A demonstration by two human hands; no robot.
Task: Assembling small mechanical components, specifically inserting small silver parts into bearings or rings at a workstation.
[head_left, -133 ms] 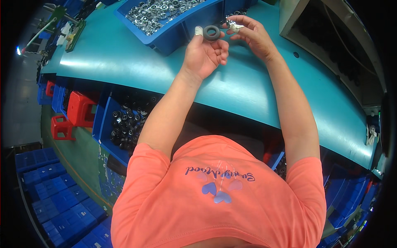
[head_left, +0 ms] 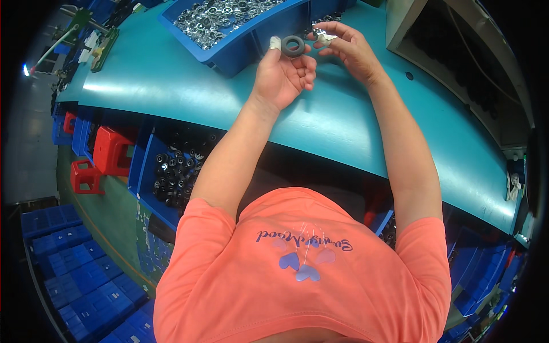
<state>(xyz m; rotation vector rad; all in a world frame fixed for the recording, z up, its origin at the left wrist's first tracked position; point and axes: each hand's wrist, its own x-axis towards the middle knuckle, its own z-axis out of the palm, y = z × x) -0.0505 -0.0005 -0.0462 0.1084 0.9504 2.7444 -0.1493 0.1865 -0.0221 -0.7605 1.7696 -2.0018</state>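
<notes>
Ring (head_left: pixel 293 46), dark, sits pinched at my left hand (head_left: pixel 281 77) fingertips, just in front of the blue bin (head_left: pixel 240 48) of shiny metal parts. Right hand (head_left: pixel 349 51) is just right of the ring, fingers closed on a small silvery piece (head_left: pixel 325 38). Versus a moment ago almost nothing has shifted: same grip, same gap between ring and piece, so the two aren't joined yet. Both hover over the teal bench (head_left: pixel 171 86), near the bin.

Bin of metal washers (head_left: pixel 229 23): on workbench (head_left: pixel 171 80), far side, left of hands. Ring (head_left: pixel 293 46): in left hand (head_left: pixel 283 74); right hand (head_left: pixel 349 51) just right. Bin of rings (head_left: pixel 171 171): below bench edge, left. Stools (head_left: pixel 108 151): further left.
</notes>
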